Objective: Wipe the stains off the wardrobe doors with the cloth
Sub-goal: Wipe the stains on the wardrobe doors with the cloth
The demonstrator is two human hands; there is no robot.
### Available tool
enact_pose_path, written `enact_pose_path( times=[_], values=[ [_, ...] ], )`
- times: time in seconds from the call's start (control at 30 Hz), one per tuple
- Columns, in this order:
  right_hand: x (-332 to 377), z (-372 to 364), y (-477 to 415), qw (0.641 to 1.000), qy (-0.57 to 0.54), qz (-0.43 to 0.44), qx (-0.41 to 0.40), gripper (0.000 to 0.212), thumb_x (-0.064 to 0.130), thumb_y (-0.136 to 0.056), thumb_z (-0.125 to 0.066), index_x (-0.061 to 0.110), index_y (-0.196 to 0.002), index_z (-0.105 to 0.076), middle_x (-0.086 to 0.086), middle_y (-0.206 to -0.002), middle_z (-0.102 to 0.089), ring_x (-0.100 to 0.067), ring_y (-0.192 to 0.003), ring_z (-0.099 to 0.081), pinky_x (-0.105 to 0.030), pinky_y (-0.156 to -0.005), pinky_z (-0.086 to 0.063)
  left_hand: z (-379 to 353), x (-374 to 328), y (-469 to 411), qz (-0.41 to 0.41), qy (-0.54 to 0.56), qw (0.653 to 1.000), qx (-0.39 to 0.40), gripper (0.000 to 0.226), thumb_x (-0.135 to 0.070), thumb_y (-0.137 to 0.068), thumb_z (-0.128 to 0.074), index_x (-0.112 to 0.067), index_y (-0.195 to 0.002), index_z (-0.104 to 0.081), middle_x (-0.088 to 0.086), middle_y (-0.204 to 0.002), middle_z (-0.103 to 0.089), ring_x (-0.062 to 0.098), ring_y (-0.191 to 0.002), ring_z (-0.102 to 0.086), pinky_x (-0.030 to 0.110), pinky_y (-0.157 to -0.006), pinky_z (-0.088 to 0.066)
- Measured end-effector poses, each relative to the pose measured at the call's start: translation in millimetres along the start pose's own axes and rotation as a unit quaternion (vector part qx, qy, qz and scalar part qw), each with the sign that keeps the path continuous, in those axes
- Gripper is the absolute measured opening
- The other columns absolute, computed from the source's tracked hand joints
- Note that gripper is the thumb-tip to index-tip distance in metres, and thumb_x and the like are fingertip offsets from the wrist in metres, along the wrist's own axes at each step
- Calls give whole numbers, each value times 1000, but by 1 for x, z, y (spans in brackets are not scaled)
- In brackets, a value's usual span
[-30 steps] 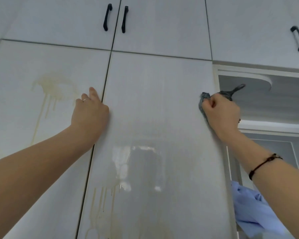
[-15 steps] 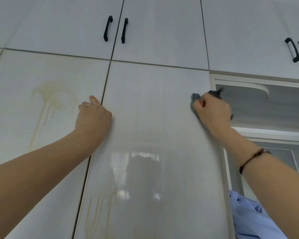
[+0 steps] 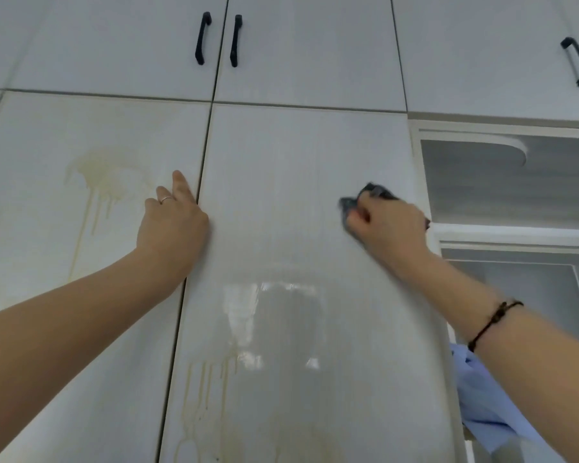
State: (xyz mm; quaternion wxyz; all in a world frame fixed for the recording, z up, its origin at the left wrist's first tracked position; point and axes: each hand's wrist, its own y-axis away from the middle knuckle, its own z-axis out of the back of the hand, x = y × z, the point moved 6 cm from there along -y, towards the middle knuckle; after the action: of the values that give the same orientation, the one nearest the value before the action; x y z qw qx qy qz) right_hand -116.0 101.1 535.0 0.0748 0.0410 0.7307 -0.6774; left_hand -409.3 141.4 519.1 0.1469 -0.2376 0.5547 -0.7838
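Two tall pale wardrobe doors fill the view, the left door (image 3: 47, 262) and the right door (image 3: 298, 195). My right hand (image 3: 386, 227) grips a dark grey cloth (image 3: 350, 205) and presses it against the right door's upper right part. My left hand (image 3: 171, 222) rests flat across the seam between the doors, fingers straight. A yellowish drip stain (image 3: 97, 182) marks the left door above and left of that hand. More yellow drips (image 3: 208, 385) run down the lower left of the right door. A wet sheen (image 3: 281, 312) covers the right door's middle.
Upper cabinet doors with black handles (image 3: 218, 40) sit above. Right of the wiped door is an open compartment with a white shelf (image 3: 515, 235). A light blue garment (image 3: 485, 406) hangs at the lower right, behind my right forearm.
My right hand has slid the cloth leftward from the door's right edge onto the panel. My left hand stays at the seam.
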Motion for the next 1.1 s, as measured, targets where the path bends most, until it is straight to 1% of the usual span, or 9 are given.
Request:
enact_pose_path(
  times=[0.07,0.13,0.27,0.37,0.53,0.6,0.77,0.87,1.1],
  values=[
    [-60,11,-32,984,-32,-171,-41,37,42,-95,-44,14,-71,-45,-6,-62,-51,-36,-65,-57,-35,-57,-33,-6,2,3,2,-1,1000,-16,60,-2,-97,-36,17,-149,-14,37,-155,-19,40,-130,-50,37,-93,-51],
    [-59,8,-18,979,-23,-193,-56,39,42,-95,-45,14,-70,-44,-8,-61,-51,-33,-59,-51,-34,-55,-33,-12,3,6,4,18,999,-32,62,-3,-97,-31,15,-150,-6,37,-155,-20,44,-133,-46,40,-96,-49],
    [37,-7,115,997,-66,36,-9,35,34,-91,-56,19,-62,-44,1,-48,-43,-24,-38,-39,-24,-44,-20,-17,4,8,-3,34,998,-43,64,-8,-99,-29,13,-151,2,36,-158,-13,47,-144,-28,47,-111,-39],
    [44,-12,153,980,-17,192,39,38,40,-95,-53,20,-63,-46,2,-55,-43,-21,-41,-40,-23,-40,-29,-15,7,13,-34,22,998,-55,64,-12,-100,-27,12,-152,2,32,-160,-9,44,-148,-22,48,-116,-32],
    [-73,19,51,985,-27,-166,-22,34,36,-90,-51,14,-67,-38,-2,-54,-41,-34,-54,-45,-34,-51,-26,-19,8,34,-65,-7,996,-66,68,-15,-101,-32,10,-153,3,29,-162,-7,42,-149,-18,47,-119,-27],
    [-66,16,77,979,-30,-200,-20,34,32,-90,-53,16,-67,-36,-2,-53,-39,-33,-51,-42,-35,-51,-28,-20,7,43,-67,-2,995,-67,67,-15,-101,-32,10,-153,2,29,-162,-9,43,-149,-19,47,-119,-27],
    [14,14,237,997,30,72,29,41,36,-98,-49,15,-63,-46,-4,-53,-35,-23,-43,-28,-27,-45,-22,-20,-3,61,-55,19,998,-27,66,-15,-100,-29,11,-152,1,30,-161,-9,43,-149,-19,47,-120,-26],
    [7,10,249,982,39,178,41,40,33,-99,-47,13,-64,-53,-6,-54,-40,-24,-42,-34,-28,-44,-24,-20,-8,72,-53,28,998,-13,68,-16,-101,-31,11,-152,3,29,-161,-8,42,-149,-18,46,-120,-26],
    [-17,14,109,967,4,-251,-39,35,35,-91,-54,14,-66,-41,-3,-50,-38,-33,-51,-45,-33,-52,-24,-32,3,95,-106,106,989,-21,66,-9,-101,-31,5,-156,4,27,-163,-1,39,-151,-17,44,-121,-26]
  ],
)
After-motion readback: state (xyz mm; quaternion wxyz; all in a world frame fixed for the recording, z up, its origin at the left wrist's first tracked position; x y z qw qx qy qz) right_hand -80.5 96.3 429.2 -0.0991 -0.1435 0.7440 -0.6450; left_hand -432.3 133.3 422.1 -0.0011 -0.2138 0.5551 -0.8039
